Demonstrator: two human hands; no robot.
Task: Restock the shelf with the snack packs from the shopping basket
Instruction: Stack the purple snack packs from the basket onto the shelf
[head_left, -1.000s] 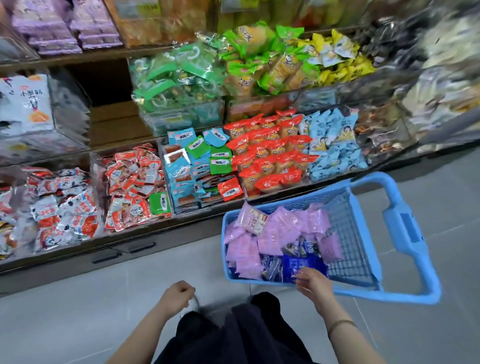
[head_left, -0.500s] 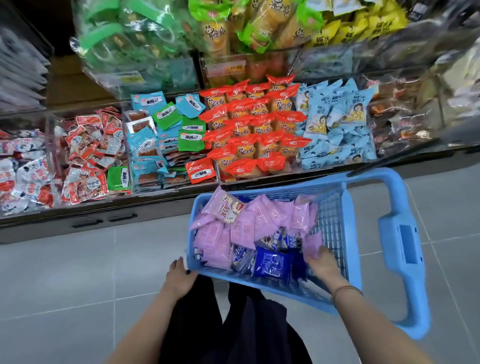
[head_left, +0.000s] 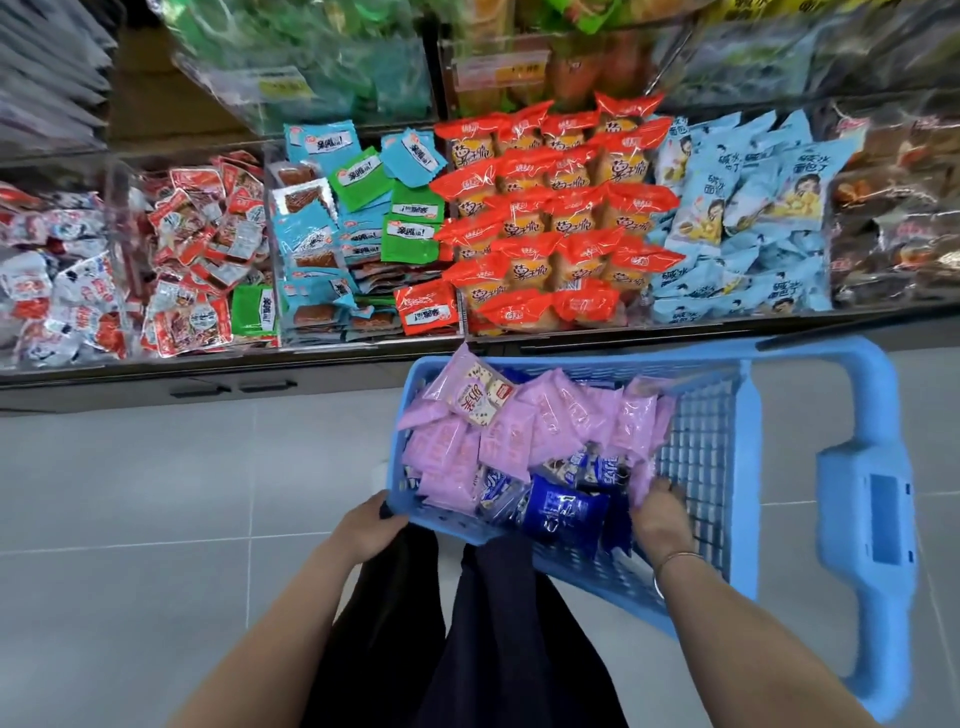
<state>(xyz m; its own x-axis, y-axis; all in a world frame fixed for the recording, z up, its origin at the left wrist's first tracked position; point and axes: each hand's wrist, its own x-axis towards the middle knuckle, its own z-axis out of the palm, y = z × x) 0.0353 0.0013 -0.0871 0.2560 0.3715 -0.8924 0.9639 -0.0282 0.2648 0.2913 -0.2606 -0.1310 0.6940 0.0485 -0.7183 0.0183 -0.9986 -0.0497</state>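
Observation:
A blue plastic shopping basket (head_left: 748, 467) sits tilted on the floor in front of the low shelf (head_left: 363, 356). It holds several pink snack packs (head_left: 545, 421) piled over several dark blue packs (head_left: 561, 512). My right hand (head_left: 662, 514) is inside the basket at the right edge of the pile, its fingers curled on the lower end of a pink pack. My left hand (head_left: 363, 525) grips the basket's near-left corner, with its fingertips hidden under the rim.
The shelf's clear-walled bins hold orange-red packs (head_left: 561, 218), light blue packs (head_left: 748, 218), teal and green packs (head_left: 358, 208) and red-white packs (head_left: 197, 260). The basket's big handle (head_left: 872, 519) sticks out to the right. My dark-clothed legs (head_left: 467, 623) are below it on grey floor tiles (head_left: 156, 493).
My right hand went from the basket's near rim into the pile, onto a pink pack. My left hand rose from my lap to the basket's corner. The view moved closer to the shelf.

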